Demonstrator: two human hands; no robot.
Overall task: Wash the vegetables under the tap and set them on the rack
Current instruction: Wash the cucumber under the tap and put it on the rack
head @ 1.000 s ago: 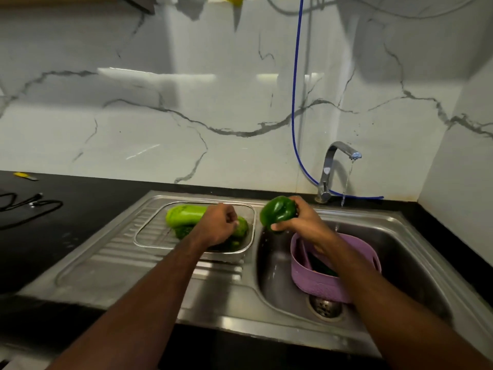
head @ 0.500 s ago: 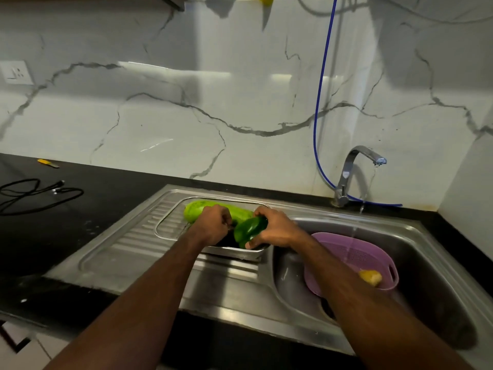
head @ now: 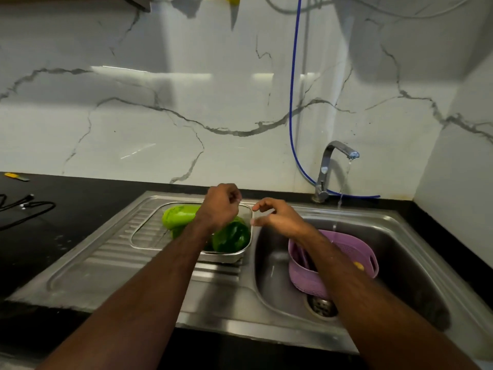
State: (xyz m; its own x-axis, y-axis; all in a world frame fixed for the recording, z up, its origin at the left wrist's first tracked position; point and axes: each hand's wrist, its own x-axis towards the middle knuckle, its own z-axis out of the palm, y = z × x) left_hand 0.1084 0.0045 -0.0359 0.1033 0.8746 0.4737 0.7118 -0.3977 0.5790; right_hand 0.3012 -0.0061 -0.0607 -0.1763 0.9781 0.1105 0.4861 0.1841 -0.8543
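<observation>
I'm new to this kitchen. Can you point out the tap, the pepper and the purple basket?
tap [head: 328, 158]: head view, on its curved metal neck.
pepper [head: 231, 237]: head view, on its glossy side.
purple basket [head: 306, 281]: head view, on its near wall.

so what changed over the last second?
The right hand carried the dark green pepper from over the sink leftward into the metal rack, let it go and now hangs empty, fingers loose. The left hand lifted off the vegetables, loosely curled, holding nothing. Unchanged: pale green gourd in the rack, purple basket in the basin, tap running.
</observation>
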